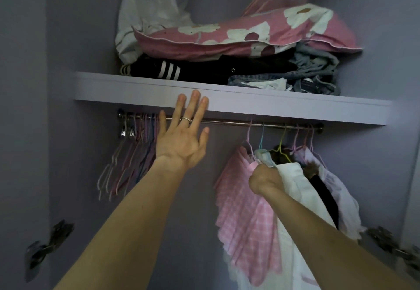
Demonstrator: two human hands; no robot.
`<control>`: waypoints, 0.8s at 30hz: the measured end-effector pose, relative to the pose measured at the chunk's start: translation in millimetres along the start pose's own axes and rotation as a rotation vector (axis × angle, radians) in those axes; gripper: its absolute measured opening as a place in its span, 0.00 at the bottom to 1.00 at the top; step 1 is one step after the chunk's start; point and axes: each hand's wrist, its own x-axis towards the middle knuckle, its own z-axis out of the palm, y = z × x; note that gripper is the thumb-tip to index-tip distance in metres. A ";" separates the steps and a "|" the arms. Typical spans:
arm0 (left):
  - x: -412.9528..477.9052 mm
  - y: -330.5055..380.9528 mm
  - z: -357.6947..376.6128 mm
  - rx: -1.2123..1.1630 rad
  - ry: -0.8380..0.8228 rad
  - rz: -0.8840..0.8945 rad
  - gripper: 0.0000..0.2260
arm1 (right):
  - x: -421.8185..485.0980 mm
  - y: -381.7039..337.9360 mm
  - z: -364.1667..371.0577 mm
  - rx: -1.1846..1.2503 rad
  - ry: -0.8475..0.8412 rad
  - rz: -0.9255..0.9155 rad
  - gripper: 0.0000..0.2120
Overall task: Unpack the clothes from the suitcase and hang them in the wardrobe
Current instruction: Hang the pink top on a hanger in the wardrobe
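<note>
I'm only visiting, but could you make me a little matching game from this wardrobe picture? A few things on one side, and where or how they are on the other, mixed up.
Things:
1 left hand
2 right hand
3 empty hangers
4 floral pillow

Place or state:
A lying on folded clothes on the shelf
B bunched at the rail's left end
C open, fingers spread before the shelf edge
D gripping a hung white garment

Pairs: 1-C, 2-D, 3-B, 4-A
</note>
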 end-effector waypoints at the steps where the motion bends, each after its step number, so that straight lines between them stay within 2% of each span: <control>1: -0.1 -0.6 0.5 0.001 0.001 -0.001 0.30 | 3.4 2.9 2.0 -0.028 0.010 0.018 0.18; 5: 0.0 -0.3 -0.9 -0.004 -0.009 0.003 0.30 | 19.7 17.4 -8.2 -0.051 0.005 0.126 0.14; 7: -0.7 -0.3 0.6 -0.004 -0.004 -0.002 0.31 | 24.0 20.7 -9.1 -0.086 -0.013 0.122 0.14; 13: 0.0 2.9 -0.2 0.026 -0.024 -0.025 0.31 | 17.1 32.1 3.2 -0.183 0.100 0.177 0.15; 15: 0.6 2.4 -3.6 0.037 -0.041 -0.023 0.31 | 17.6 29.5 4.3 -0.175 0.107 0.150 0.15; 19: -0.9 6.0 -9.6 0.054 -0.068 -0.027 0.32 | 13.7 10.1 6.5 -0.138 0.002 0.033 0.13; 24: -1.2 8.8 -17.9 0.068 -0.130 -0.049 0.34 | 7.4 4.2 0.2 -0.190 -0.009 0.038 0.14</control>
